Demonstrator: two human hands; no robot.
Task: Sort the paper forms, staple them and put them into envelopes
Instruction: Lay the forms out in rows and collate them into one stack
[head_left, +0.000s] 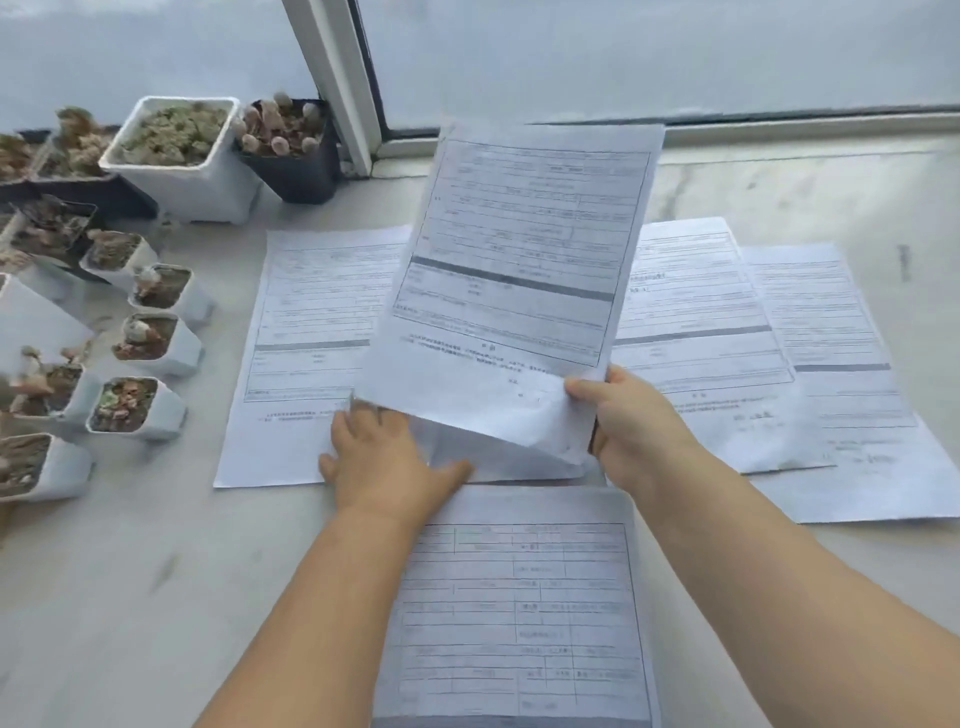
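Near form below; right hand pinches raised form

The pale desk carries printed forms spread flat across its middle and small plant pots along its left edge.

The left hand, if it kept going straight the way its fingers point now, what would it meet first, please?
The left hand lies flat, fingers pointing away under the raised form. It would likely slide on across the sheets lying beneath; nothing else shows before the window frame, though the lifted page hides part of that path.
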